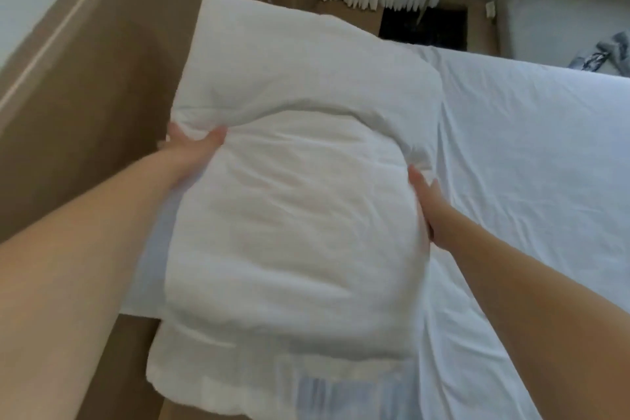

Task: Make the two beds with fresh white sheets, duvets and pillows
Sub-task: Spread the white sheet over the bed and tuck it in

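Pillow (289,215) is held between both hands over the head end of the bed (528,164), just beside the headboard (102,78). Its long axis runs away from the person, parallel to the headboard, and its far edge overlaps a far pillow (306,54) already lying flat there. Left hand (191,153) grips the far-left corner, fingers (214,135) bunching the cloth. Right hand (429,208) lies along the right edge at mid-length. Its fingers look straight and pressed to the side, but can't tell if they hook under. The hands sit on opposite long edges, left further up than right, so the pillow hangs a bit skewed. Likely step: setting it down. Drop spot is straight below, and the near end overhangs the bed edge, so it probably needs a push toward the far pillow
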{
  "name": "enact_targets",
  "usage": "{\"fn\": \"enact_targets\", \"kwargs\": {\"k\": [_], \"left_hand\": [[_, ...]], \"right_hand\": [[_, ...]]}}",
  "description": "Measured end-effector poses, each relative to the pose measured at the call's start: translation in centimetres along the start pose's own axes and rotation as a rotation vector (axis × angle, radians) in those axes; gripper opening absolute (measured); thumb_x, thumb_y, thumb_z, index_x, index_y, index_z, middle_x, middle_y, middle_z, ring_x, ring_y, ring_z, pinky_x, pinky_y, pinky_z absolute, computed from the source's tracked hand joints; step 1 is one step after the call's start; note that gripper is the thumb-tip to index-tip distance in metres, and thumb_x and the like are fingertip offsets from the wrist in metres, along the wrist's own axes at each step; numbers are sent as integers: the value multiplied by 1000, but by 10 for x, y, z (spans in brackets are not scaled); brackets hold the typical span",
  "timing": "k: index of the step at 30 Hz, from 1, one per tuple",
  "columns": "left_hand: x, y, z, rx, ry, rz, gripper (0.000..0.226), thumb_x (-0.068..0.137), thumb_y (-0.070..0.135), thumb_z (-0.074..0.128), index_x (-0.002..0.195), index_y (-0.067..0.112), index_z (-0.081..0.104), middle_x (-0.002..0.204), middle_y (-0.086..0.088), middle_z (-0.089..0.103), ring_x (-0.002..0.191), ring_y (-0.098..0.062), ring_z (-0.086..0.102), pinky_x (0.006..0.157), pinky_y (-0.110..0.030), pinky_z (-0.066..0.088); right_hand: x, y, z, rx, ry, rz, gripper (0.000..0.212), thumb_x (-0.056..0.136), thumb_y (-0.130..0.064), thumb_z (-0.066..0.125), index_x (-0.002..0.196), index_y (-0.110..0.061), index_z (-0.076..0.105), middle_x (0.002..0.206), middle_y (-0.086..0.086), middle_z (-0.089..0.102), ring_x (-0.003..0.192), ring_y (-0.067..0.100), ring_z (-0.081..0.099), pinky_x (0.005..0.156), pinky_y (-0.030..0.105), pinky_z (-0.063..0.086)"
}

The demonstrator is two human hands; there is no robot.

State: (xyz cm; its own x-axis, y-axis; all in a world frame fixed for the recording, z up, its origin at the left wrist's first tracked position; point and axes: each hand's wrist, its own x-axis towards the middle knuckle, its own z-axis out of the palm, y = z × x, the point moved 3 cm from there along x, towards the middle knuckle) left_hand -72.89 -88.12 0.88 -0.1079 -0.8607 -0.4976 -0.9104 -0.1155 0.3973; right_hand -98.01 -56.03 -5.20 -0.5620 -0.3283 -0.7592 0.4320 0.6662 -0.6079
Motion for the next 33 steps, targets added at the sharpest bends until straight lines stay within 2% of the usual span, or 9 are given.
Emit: {"fn": "enact_targets", "kwargs": {"k": [2,4,7,11,20,24,28,30,33], "left_hand": [[19,-13,4,177,13,100,106,79,83,38,154,24,-5,162,-13,7,147,-36,11,117,-56,12],[16,-34,24,325,-58,151,96,84,81,30,154,27,-8,163,-8,-2,149,-33,0,116,-60,3],[4,-71,54,458,-131,197,88,88,76,20,154,27,-12,162,-7,-13,149,-29,-13,115,-61,-5],[-21,-86,78,566,-25,290,77,93,68,13,154,26,-11,161,-9,-16,148,-31,-16,114,-63,-4],[-17,-104,72,527,232,180,83,87,72,2,155,25,-8,161,-16,-13,147,-35,-14,115,-63,-4],[-4,-112,96,484,430,94,85,81,72,-9,153,27,-11,162,-14,-11,148,-35,-11,115,-61,-5],[31,-139,122,438,533,-60,77,88,67,-4,155,29,-5,162,-11,-9,149,-32,-9,117,-58,-5],[43,-149,125,422,535,-156,76,89,65,-2,155,27,-3,162,-12,-8,149,-31,-10,118,-55,-6],[48,-141,119,362,533,-346,78,91,63,1,156,21,-1,162,-15,-7,148,-33,-10,117,-57,-7]], "right_hand": [[5,-18,56,-160,-132,-33,98,82,-79,43,154,-39,-9,164,-2,10,145,35,25,108,63,28],[9,-24,111,-357,-179,-172,93,87,-72,45,156,-35,-6,165,0,5,149,31,16,115,57,21],[13,-15,165,-812,-126,-289,89,88,-73,42,154,-39,-7,163,5,-15,149,38,-5,117,60,9],[17,-18,175,-1192,-90,-554,77,93,-69,32,154,-40,-7,162,0,-22,148,36,-15,113,66,9],[48,-89,246,-1652,-244,-1164,66,94,-69,15,153,-46,0,164,-8,-12,148,31,-18,111,71,-5],[77,-112,295,-1776,-382,-1591,67,94,-64,9,155,-39,-2,165,-2,-5,151,26,-7,116,58,-10],[124,-155,353,-1838,-455,-1926,66,95,-60,8,156,-35,4,165,-3,1,151,19,0,116,50,-12],[155,-180,357,-1820,-283,-1886,63,97,-57,8,156,-36,3,165,-5,-2,151,19,-4,118,57,-8],[186,-208,356,-1728,-49,-1567,62,98,-57,9,155,-37,-3,164,-4,-9,151,24,-9,116,63,-3]]}}
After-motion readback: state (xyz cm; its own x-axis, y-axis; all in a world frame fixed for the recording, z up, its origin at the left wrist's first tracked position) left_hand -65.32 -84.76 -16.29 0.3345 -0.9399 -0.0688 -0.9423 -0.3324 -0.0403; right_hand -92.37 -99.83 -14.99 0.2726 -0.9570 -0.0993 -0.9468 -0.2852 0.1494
